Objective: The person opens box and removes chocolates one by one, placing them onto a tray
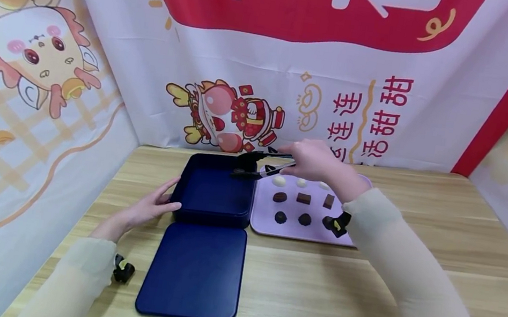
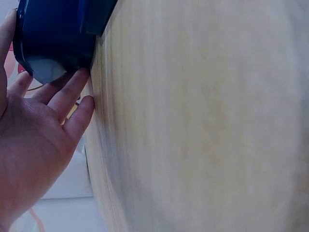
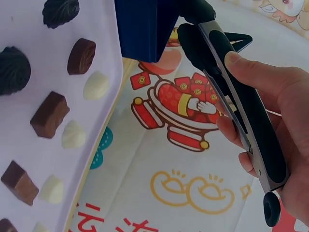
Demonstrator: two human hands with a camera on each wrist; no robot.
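Note:
My right hand (image 1: 316,159) grips black-and-silver tongs (image 3: 246,104), thumb on one arm and fingers round the other. The tong heads are over the dark blue open box (image 1: 215,193), slightly apart; I see nothing between them. My left hand (image 1: 149,211) rests its fingers and thumb against the box's left side and near corner. In the left wrist view the left fingers (image 2: 72,96) look fairly straight against the box wall. To the box's right lies a lilac tray (image 1: 292,232) with rows of white, brown and dark chocolates (image 1: 304,198), partly hidden by my right arm.
A flat dark blue lid (image 1: 194,272) lies in front of the box on the wooden table (image 1: 312,302). A printed cloth (image 1: 266,73) hangs close behind the box and tray, with another printed cloth (image 1: 40,150) along the left side.

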